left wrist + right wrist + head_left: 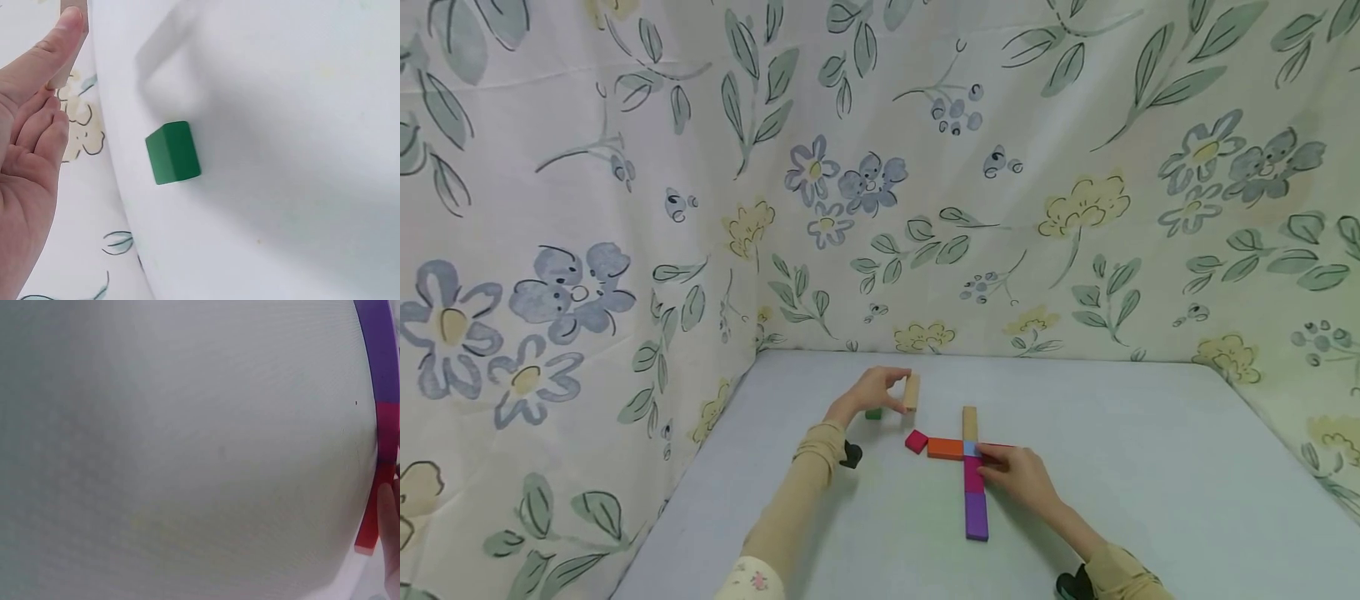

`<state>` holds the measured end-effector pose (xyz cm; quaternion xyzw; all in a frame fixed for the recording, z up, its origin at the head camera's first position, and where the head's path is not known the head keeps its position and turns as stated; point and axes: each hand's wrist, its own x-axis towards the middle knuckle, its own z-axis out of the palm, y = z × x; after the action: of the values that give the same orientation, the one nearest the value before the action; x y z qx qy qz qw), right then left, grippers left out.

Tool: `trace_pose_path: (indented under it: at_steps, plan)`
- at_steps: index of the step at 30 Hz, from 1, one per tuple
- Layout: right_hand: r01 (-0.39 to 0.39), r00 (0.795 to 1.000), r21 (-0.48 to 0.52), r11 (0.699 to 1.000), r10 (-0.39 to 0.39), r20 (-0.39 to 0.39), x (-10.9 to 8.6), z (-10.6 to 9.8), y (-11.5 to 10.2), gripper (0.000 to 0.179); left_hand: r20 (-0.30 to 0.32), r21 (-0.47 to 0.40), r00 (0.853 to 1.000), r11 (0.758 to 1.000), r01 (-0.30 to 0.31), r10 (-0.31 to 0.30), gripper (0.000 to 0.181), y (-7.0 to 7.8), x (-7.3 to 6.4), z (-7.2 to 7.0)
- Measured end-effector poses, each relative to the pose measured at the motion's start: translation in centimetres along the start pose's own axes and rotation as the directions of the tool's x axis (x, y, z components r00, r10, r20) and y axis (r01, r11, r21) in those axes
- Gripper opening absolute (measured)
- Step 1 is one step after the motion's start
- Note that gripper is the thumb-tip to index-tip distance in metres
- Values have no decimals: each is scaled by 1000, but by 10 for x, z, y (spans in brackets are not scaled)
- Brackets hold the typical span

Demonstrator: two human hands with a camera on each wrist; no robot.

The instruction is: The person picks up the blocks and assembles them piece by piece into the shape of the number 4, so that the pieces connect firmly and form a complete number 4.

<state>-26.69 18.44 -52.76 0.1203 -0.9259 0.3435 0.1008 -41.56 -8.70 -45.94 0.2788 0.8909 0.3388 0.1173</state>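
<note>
My left hand (874, 390) holds a plain wooden block (912, 392) upright between thumb and fingers, toward the back of the white table. Below that hand lies a green block (173, 154). My right hand (1021, 479) touches the right side of a cross-shaped layout with nearly straight fingers. Beside its fingers are a red block (369, 519), a small light blue block (972, 449) and a magenta block (973, 475). A purple block (976, 517) forms the near end, another wooden block (970, 423) the far end. An orange block (945, 448) extends left.
A small crimson block (915, 442) lies turned at an angle by the orange block's left end. Floral cloth (925, 250) hangs behind the table (1150, 467) and along its left side.
</note>
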Motion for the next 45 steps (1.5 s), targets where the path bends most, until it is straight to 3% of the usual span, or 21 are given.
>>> trace_pose_path:
  at_steps: [6,22,28,45]
  plan:
    - [-13,1000,-1,1000,13,-5,0,0,-1,38,11,0,1000,1000,-3,3,79,11,2,-7]
    - [-16,1000,5,1000,16,10,0,0,-1,38,36,48,994,993,-107,106,80,39,6,-20]
    - [-10,1000,-4,1000,10,-3,0,0,-1,37,63,75,990,989,-129,124,79,41,9,-12]
    - [-11,1000,-9,1000,11,4,0,-1,-2,36,116,194,992,978,-72,50,75,30,16,20]
